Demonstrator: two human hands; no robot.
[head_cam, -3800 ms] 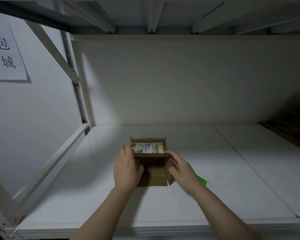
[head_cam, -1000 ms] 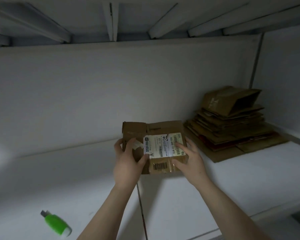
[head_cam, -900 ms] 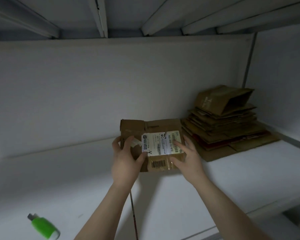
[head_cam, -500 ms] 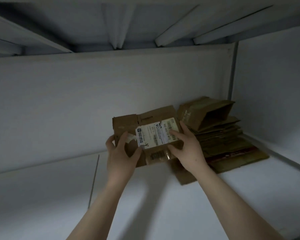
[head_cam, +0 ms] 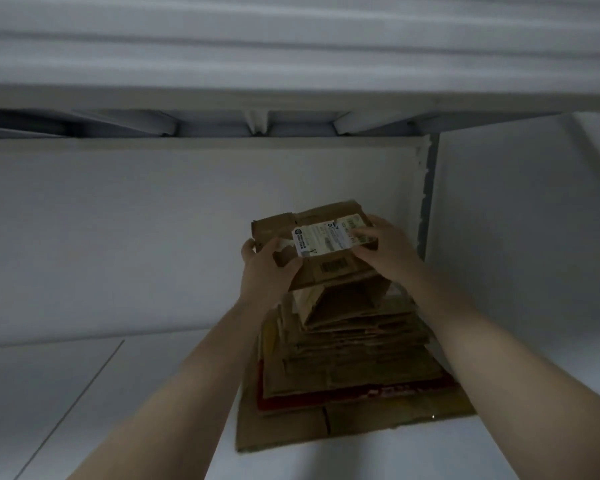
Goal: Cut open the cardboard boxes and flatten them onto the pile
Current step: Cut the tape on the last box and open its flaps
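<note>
Now both hands grip flattened box (head_cam: 321,251) w/ label: left hand (head_cam: 267,268) pinching its left edge, right hand (head_cam: 383,251) clamped on right edge, pile (head_cam: 354,355) directly below.

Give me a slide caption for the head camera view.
Both hands hold a flattened labelled box above the cardboard pile on a white shelf.

Both bare forearms reach forward and up, nearly parallel. The left hand (head_cam: 264,268) curls in a closed grip, thumb on top; the right hand (head_cam: 383,249) lies palm-down, fingers (head_cam: 362,233) bent and pressing.
</note>
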